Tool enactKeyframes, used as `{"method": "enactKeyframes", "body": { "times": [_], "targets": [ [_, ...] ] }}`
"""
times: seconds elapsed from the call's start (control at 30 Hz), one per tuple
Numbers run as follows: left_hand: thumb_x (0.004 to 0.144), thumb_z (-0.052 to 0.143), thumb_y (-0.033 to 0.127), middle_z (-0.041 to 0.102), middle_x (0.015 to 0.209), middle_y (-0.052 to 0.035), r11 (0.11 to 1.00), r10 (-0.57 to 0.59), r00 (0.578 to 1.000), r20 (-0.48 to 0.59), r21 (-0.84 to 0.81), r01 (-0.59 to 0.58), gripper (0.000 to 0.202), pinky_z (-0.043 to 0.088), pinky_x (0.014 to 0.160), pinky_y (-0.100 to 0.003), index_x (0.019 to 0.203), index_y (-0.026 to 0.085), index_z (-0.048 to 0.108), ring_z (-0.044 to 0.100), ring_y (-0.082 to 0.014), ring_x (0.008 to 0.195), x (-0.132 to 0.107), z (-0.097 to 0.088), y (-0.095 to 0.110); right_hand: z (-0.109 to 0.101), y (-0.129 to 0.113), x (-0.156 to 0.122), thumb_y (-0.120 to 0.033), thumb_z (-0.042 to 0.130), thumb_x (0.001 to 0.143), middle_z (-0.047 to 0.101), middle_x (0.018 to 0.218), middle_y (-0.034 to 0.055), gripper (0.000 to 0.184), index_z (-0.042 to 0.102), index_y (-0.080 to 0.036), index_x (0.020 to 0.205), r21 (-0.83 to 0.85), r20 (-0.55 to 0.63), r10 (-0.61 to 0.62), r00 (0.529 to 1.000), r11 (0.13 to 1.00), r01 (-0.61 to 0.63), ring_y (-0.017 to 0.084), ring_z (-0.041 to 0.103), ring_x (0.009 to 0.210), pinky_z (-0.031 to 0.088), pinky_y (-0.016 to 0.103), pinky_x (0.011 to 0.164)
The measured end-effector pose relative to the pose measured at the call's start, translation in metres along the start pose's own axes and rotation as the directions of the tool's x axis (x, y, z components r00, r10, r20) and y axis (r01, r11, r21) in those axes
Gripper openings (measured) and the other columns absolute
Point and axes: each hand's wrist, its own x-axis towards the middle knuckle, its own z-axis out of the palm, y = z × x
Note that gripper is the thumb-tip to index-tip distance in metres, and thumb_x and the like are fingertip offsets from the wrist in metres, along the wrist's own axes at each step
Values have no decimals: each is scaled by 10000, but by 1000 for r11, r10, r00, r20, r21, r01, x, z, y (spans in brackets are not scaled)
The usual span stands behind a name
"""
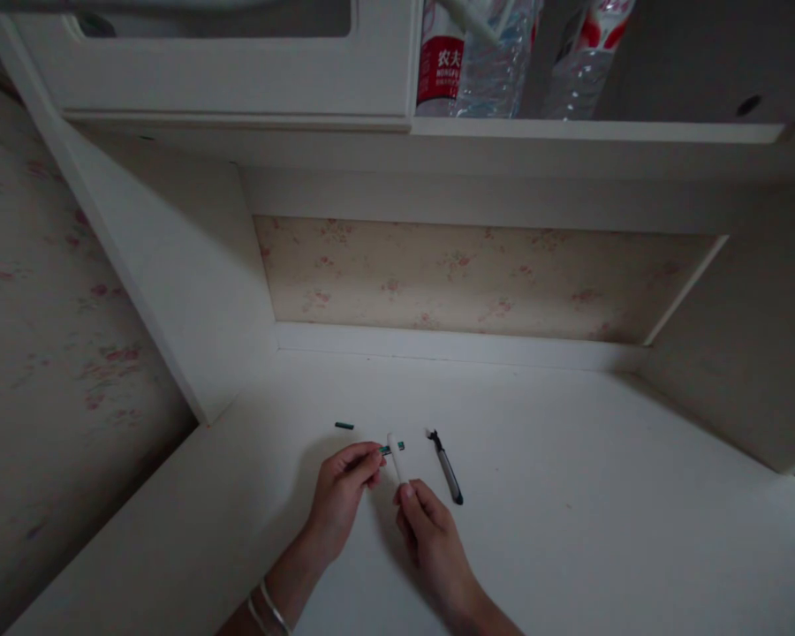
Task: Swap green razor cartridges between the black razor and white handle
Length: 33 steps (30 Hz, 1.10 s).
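My left hand (344,486) is closed in a pinch on a small green-tipped piece (389,449), held just above the white desk (570,512). My right hand (430,530) grips the lower end of a short white tube (396,455), which points up and away from me, its top beside the green piece. A dark pen (446,468) lies on the desk just right of my right hand. A small dark cap-like piece (344,426) lies on the desk above my left hand. Thin bracelets circle my left wrist (268,609).
A white shelf (570,131) above the desk carries plastic water bottles (496,62), one with a red label. A white side panel (172,283) stands at the left, another at the right. Floral wallpaper (470,278) backs the desk alcove.
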Motion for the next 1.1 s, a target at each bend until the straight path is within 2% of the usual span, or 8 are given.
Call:
{"method": "enactKeyframes", "body": {
  "times": [0.1,0.27,0.43,0.5,0.67,0.87,1.03,1.1],
  "targets": [
    [681,754,302,659,715,-59,1000,-11,1000,-16,-8,11,239,396,578,-227,838,124,723,518,-118,618,0,0,0,-1,1,1,-609,501,871,295,574,-72,428,468,-201,748,2,-45,-40,998,999,40,104,241,510,166,233,448],
    [701,734,291,629,676,-31,999,25,1000,7,27,-25,201,380,565,-219,812,124,725,490,-105,599,1,-1,0,4,0,-3,-629,488,866,297,554,-77,452,452,-201,724,-26,90,18,996,1000,-16,99,229,491,155,233,443],
    [658,770,315,665,721,-64,1000,-12,1000,-26,-11,11,257,401,581,-230,828,127,728,524,-123,618,0,0,1,4,-5,-2,-662,550,804,270,569,-78,473,462,-204,727,69,-40,13,999,998,-10,95,216,489,143,223,430],
    [665,767,316,667,720,-69,1000,-13,1000,-24,-5,13,262,400,578,-229,836,123,726,521,-121,613,0,0,0,4,-6,-2,-677,552,792,272,559,-83,483,461,-206,735,62,-54,34,998,998,-31,88,205,469,130,220,416],
    [680,755,313,649,720,-53,1000,11,1000,-19,14,-10,239,394,574,-221,821,123,724,504,-114,612,1,-1,0,6,-4,-4,-677,496,830,302,504,-91,480,464,-204,756,23,97,70,993,997,-72,76,205,416,116,215,389],
    [666,768,310,659,723,-72,1000,-9,1000,-28,-18,8,272,403,573,-227,844,110,719,528,-121,618,1,0,0,4,-8,-1,-686,566,774,316,536,-90,499,450,-202,736,78,-46,58,997,995,-54,62,193,412,114,204,379],
    [698,743,302,654,724,-59,1000,19,1000,-6,16,-19,241,406,584,-231,855,119,724,525,-119,627,0,-2,-2,7,-2,-2,-668,533,814,339,498,-91,479,451,-203,739,78,105,91,990,992,-99,60,211,388,108,201,369],
    [689,750,304,660,734,-59,1000,24,1000,-18,19,-24,245,410,590,-231,853,124,727,531,-121,633,1,-2,-2,6,-2,-1,-664,546,809,342,498,-91,479,456,-200,733,90,97,86,992,991,-94,58,211,388,111,200,369]
  ]
}}
